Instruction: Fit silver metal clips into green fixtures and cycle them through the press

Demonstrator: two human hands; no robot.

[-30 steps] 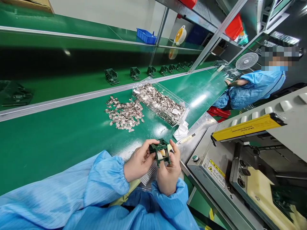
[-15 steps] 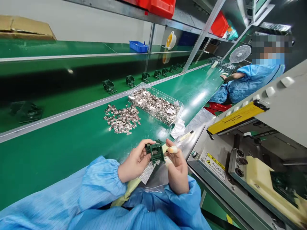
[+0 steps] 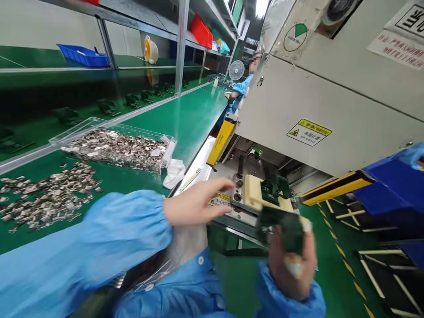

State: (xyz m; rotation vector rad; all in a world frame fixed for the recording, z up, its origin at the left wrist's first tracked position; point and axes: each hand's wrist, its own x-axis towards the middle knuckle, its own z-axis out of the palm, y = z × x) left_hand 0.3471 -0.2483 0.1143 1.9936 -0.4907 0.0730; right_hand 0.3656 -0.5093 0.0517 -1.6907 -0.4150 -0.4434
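Your right hand point(image 3: 294, 274) pinches a boxy, dark green part point(image 3: 293, 232), blurred, near the front edge of the machine bed point(image 3: 244, 217). Your left hand point(image 3: 197, 203) spreads thumb from fingers; another green piece point(image 3: 273, 190) sits on the cream fixture point(image 3: 252, 193).

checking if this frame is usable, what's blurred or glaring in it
Head view: right hand and the dark green part it holds are smeared by blur; the left hand is clearer. Same head view: a light at the top edge glares white.
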